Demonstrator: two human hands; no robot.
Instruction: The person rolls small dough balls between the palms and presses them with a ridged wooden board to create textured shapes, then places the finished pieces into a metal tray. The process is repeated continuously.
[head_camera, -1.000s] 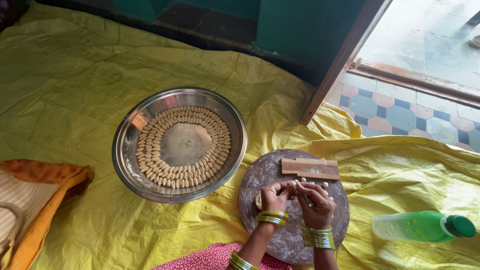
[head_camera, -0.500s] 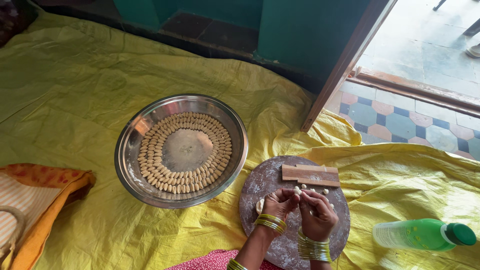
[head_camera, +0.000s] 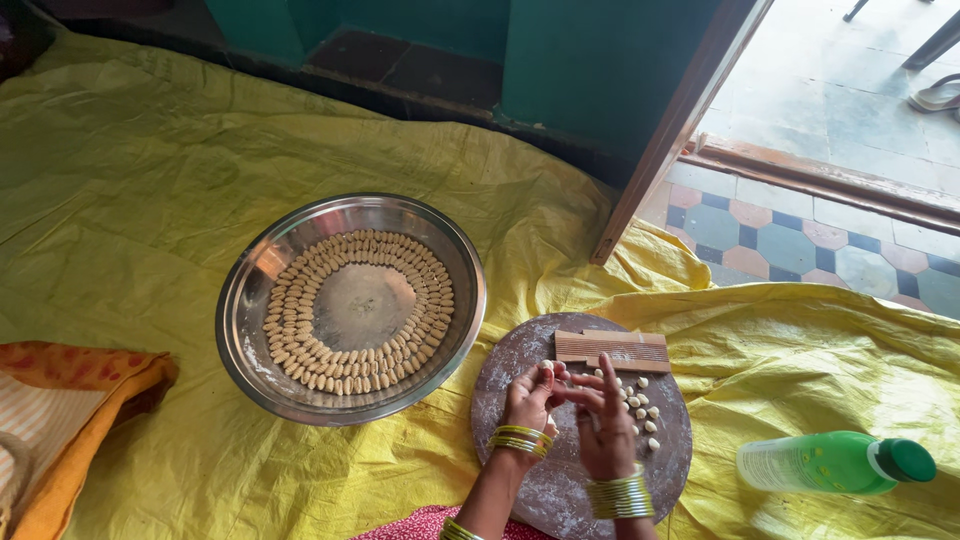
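- Orange and striped cloth (head_camera: 60, 420): lies at the far left on the yellow sheet (head_camera: 150, 200), untouched.
- Steel tray (head_camera: 352, 307): rests where it was a second ago; the shaped dough pieces (head_camera: 300, 350) form the same rings around its bare centre, so no piece has been added.
- Round board (head_camera: 520, 370): dusted with flour, just right of the tray.
- My left hand (head_camera: 527, 400): has risen off the board and is closed narrow, its fingertips pinching one small dough ball (head_camera: 547, 366).
- My right hand (head_camera: 606, 425): has opened out, fingers spread wide, holding nothing, touching my left fingertips.
- Ridged wooden comb (head_camera: 613, 350): lies flat at the board's far edge.
- Loose dough balls (head_camera: 640, 405): scattered beside my right hand, unshaped.
- Green bottle (head_camera: 835, 463): lies on its side, far right.
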